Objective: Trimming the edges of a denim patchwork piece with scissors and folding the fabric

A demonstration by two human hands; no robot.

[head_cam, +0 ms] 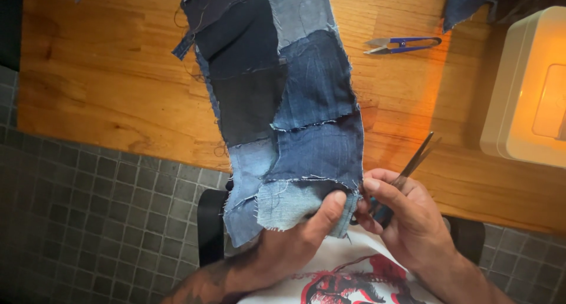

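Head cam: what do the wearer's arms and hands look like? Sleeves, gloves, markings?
Both hands are bare: no gloves, rings or watch in view. The left hand joins a bare forearm with dark tattoo markings. The right hand joins a bare forearm with no markings visible. No sleeves reach the forearms; a white shirt with a red-and-black print shows below.

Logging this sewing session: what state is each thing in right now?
Patchwork denim strip: lying over table edge, lower end pinched by left hand.
Scissors: blades nearly closed, held in right hand.
Thread snips: lying untouched on table.
Sewing machine: standing, light glowing.
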